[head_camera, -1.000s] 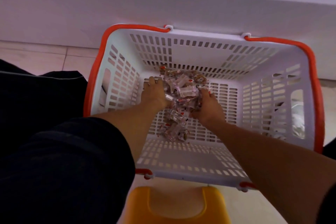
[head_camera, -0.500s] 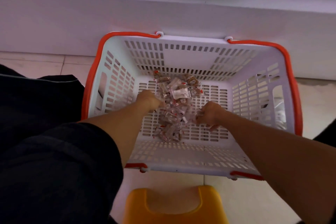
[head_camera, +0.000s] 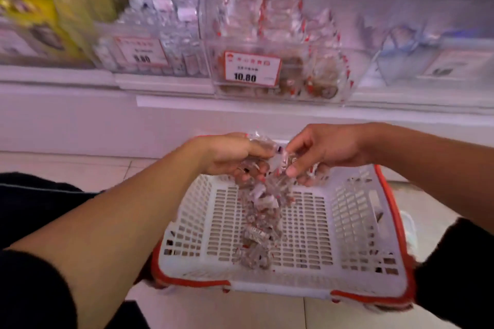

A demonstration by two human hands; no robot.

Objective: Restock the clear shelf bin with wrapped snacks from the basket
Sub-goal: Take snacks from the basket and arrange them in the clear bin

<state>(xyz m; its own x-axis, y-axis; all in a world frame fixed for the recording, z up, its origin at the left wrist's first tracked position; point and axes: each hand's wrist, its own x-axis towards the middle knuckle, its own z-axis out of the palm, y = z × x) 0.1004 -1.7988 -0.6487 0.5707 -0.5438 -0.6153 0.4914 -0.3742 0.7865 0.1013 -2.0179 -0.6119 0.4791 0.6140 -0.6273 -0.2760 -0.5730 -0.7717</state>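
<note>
- The white basket (head_camera: 307, 227) with the orange rim sits low in the frame; the clear shelf bin (head_camera: 278, 72) with the 10.80 tag is well above it, centre top.
- Your left hand (head_camera: 232, 153) and right hand (head_camera: 326, 151) are raised over the basket, fingers closed on a loose clump of wrapped snacks (head_camera: 263, 211).
- Risk: the clump trails below your hands, so the dangling pieces may drop during the lift, or snag on the bin's front wall.

Head view: looks forward and down, close over the basket (head_camera: 361, 222)
Upper frame: shelf bin (head_camera: 328, 80) faced front-on, blurred
</note>
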